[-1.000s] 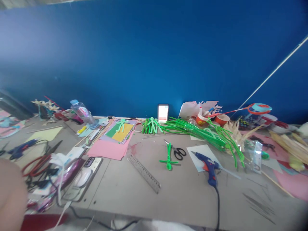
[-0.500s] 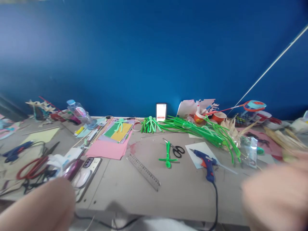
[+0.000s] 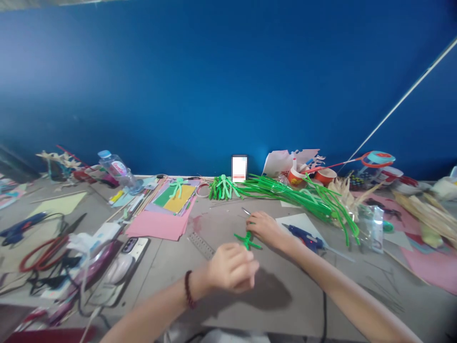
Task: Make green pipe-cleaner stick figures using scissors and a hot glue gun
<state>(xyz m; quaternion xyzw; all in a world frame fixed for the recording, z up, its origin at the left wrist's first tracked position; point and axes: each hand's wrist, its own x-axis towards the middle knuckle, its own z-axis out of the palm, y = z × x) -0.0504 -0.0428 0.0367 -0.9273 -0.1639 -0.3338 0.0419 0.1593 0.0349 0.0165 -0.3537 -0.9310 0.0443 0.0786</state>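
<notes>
On the table in front of me lies a green pipe-cleaner figure point(image 3: 247, 239) with its arms spread. My right hand point(image 3: 264, 227) reaches over it, fingers closed on its upper part and covering that part. Black-handled scissors lie under this hand; only their blade tip point(image 3: 245, 210) shows. My left hand point(image 3: 233, 267), with a dark bead bracelet at the wrist, hovers nearer to me with curled fingers and hides the figure's lower end. Nothing shows in it. A metal ruler point(image 3: 200, 245) runs partly behind the left hand.
A blue glue gun point(image 3: 303, 237) lies on paper, partly behind my right forearm. Green pipe cleaners point(image 3: 296, 193) and finished green figures point(image 3: 223, 186) line the back. Pink paper point(image 3: 157, 224), a phone point(image 3: 119, 269) and a bottle point(image 3: 119, 167) are left. A lit screen point(image 3: 239, 168) stands against the wall.
Both hands have come in from the lower sides to the middle of the table. My right hand has taken hold of the green figure and now covers most of the scissors.
</notes>
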